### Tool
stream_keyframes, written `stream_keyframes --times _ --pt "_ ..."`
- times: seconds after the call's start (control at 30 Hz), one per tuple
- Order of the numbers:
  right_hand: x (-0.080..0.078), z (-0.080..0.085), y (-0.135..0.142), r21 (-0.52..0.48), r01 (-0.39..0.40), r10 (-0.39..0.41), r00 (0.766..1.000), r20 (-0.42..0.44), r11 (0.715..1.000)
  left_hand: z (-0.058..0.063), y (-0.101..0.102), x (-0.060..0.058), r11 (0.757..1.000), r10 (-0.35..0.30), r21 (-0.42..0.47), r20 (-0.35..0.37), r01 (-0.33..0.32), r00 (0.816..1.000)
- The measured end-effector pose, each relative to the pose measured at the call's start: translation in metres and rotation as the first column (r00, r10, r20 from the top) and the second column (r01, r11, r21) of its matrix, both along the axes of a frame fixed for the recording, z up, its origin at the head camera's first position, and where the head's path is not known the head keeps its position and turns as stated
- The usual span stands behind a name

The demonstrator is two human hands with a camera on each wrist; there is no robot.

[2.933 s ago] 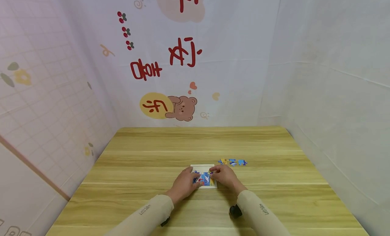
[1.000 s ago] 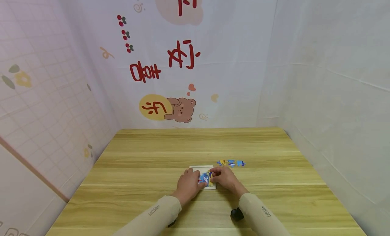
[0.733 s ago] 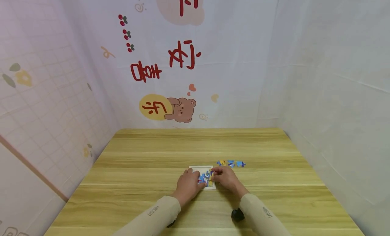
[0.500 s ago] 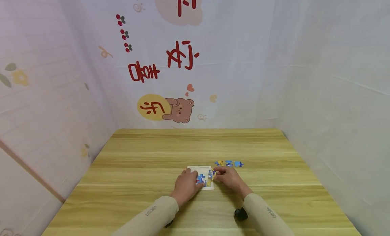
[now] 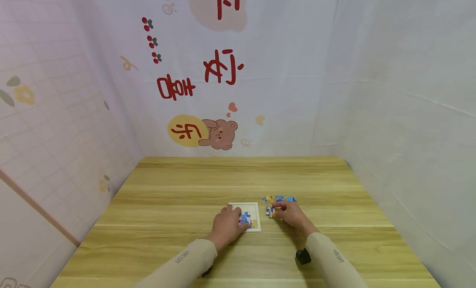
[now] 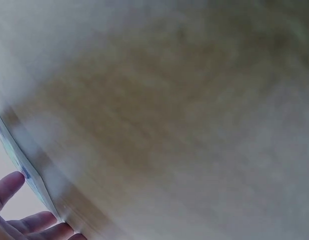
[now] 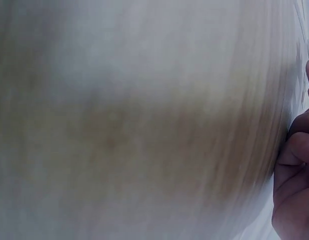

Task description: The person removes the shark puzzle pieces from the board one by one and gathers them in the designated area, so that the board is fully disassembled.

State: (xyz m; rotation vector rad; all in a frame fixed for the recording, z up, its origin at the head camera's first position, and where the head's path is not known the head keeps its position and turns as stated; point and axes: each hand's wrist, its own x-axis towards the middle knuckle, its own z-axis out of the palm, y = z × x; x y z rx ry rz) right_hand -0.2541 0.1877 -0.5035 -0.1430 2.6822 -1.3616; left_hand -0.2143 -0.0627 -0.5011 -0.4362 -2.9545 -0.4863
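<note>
A small white puzzle tray [image 5: 259,222] lies on the table, with several joined blue, red and yellow pieces [image 5: 245,218] in its near part. My left hand [image 5: 224,222] rests over the tray's left side and covers some of the pieces. In the left wrist view, the fingertips of that hand [image 6: 14,220] lie along the tray's edge [image 6: 37,182]. Right of the tray, my right hand [image 5: 291,217] pinches a blue, white and yellow puzzle piece [image 5: 268,211] between thumb and fingers. The right wrist view catches only curled fingers [image 7: 297,155] at its edge.
Behind my right hand lie more loose pieces: a yellow and blue one [image 5: 268,198], a blue one [image 5: 279,198] and a light blue one [image 5: 291,199]. The wooden table [image 5: 178,184] meets printed white curtains [image 5: 290,94] at the back and sides.
My right hand has lifted the blue, white and yellow piece from the tray's right side and moved it right onto the table side. The left hand stays on the tray.
</note>
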Motion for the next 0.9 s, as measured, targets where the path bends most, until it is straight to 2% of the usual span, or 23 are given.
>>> stream_keyframes --times 0.53,0.7,0.9 --pt "-0.004 -0.007 -0.002 0.125 0.002 0.007 0.997 -0.075 0.992 -0.005 0.000 -0.002 1.000 0.000 -0.003 -0.020 -0.001 1.000" --pt "-0.001 -0.005 -0.005 0.085 0.023 -0.016 0.997 -0.078 0.996 -0.006 -0.004 -0.004 1.000 -0.005 0.012 -0.032 0.006 0.999" --pt "0.006 -0.002 -0.017 -0.040 0.016 -0.017 0.999 -0.042 0.999 -0.008 -0.017 -0.002 0.988 -0.069 0.136 0.007 0.068 0.998"
